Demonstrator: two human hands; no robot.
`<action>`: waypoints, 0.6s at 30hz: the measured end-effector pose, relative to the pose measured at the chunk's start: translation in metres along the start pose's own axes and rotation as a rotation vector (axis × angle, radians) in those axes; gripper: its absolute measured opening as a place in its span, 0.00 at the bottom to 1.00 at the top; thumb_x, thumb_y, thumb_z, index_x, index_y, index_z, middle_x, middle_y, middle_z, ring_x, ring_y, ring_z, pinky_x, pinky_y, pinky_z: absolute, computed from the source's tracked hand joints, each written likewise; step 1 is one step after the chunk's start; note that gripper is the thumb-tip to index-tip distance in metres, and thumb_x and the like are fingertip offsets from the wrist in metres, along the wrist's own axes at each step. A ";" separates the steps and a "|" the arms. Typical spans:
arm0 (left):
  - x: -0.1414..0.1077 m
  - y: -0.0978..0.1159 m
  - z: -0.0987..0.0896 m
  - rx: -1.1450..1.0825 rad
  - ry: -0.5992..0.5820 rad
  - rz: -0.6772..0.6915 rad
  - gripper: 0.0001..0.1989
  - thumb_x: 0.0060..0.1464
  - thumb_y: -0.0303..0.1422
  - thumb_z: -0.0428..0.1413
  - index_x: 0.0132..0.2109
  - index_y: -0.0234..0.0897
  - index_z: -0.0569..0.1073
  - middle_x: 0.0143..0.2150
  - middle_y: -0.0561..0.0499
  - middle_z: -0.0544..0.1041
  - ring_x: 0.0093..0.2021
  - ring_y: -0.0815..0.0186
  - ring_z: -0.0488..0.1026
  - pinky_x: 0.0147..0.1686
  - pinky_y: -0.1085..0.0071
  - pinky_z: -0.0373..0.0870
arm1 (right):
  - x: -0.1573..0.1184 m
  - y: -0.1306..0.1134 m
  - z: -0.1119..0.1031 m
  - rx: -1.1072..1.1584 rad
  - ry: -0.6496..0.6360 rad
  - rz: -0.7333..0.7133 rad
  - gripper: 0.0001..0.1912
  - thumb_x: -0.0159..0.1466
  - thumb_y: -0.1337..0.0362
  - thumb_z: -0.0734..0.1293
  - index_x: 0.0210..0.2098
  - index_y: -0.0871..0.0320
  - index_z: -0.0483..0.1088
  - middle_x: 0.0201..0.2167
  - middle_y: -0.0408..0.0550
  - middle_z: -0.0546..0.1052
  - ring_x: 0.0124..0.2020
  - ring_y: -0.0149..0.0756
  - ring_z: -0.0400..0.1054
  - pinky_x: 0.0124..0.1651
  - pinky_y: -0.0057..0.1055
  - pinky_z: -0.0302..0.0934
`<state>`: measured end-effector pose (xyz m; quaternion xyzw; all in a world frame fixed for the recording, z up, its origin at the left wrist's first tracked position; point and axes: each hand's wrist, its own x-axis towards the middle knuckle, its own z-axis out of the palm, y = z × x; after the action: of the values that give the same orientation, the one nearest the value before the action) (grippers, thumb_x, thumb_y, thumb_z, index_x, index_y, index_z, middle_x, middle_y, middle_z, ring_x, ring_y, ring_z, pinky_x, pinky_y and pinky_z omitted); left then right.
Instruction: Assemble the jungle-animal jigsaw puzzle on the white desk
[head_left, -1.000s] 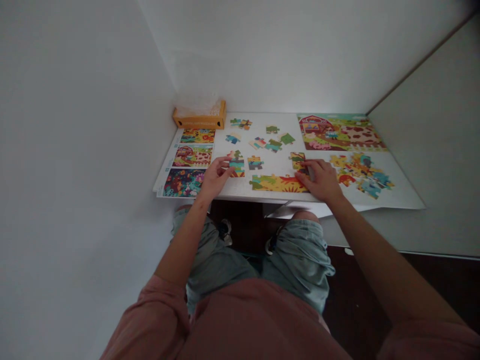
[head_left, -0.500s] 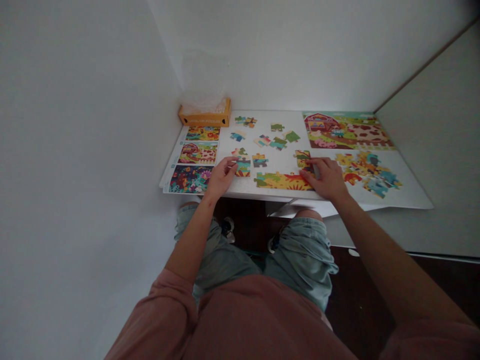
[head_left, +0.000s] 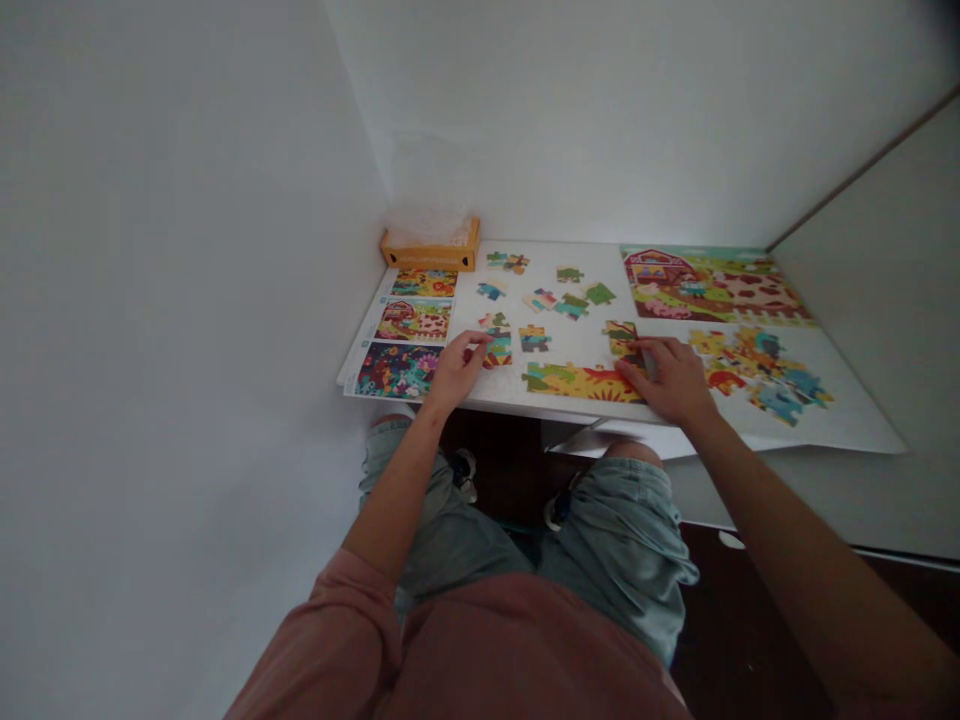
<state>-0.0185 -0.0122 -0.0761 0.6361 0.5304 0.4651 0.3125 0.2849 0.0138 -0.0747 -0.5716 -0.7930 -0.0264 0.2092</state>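
Fingertips at Jigsaw Pieces

Left of the joined strip (head_left: 581, 381), the left hand (head_left: 456, 372) touches a green-and-blue piece (head_left: 501, 349); at the strip's right end, the right hand (head_left: 675, 378) touches a yellow-and-green piece (head_left: 619, 335). Whether either hand grips or merely rests cannot be told. The strip lies flat, mostly yellow, its upper edge knobbed. Beyond its left end, crinkled clear plastic (head_left: 427, 222) tops an orange box (head_left: 439, 257), its lettering illegibly blurred.

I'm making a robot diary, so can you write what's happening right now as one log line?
left hand: fingers at small puzzle piece | right hand: fingers at joined strip's right end | farm picture: beyond right hand
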 end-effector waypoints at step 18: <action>-0.001 0.008 -0.008 -0.057 0.026 -0.037 0.17 0.47 0.31 0.47 0.45 0.50 0.56 0.40 0.55 0.65 0.33 0.69 0.65 0.34 0.69 0.62 | 0.000 -0.005 -0.002 0.042 0.005 -0.018 0.17 0.54 0.55 0.55 0.43 0.47 0.56 0.42 0.48 0.60 0.42 0.47 0.53 0.41 0.45 0.46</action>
<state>-0.0230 -0.0157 -0.0656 0.6108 0.5328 0.4823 0.3321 0.2810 0.0119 -0.0719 -0.5600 -0.7978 -0.0130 0.2231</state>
